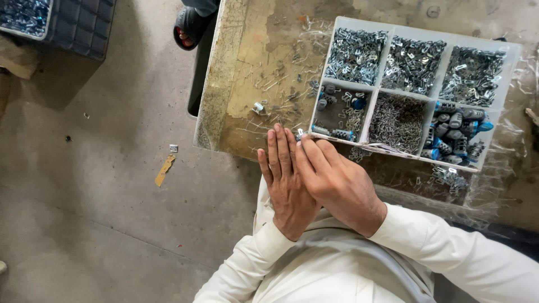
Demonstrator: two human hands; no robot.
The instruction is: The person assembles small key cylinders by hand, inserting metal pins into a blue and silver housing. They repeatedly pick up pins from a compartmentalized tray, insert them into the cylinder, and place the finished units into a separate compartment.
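My left hand [286, 188] lies flat with its back up and its fingers straight and close together, pointing at the tray's near left corner. My right hand [339, 182] crosses over it from the right, fingers pressed against the left fingers. A small pale metal part [300, 135] peeks out at the fingertips between both hands, pinched by the right fingers. Just beyond them sits a white divided tray [368, 115]. It holds metal clips [412, 59], thin wire staples [397, 119] and blue-grey cylindrical parts [456, 132].
The worn workbench [247, 67] has loose metal bits [281, 92] scattered left of the tray and crumpled clear plastic [488, 185] on the right. Another person's sandalled foot [190, 25] stands beyond the bench. A dark crate [78, 22] and a cardboard scrap [164, 170] lie on the concrete floor.
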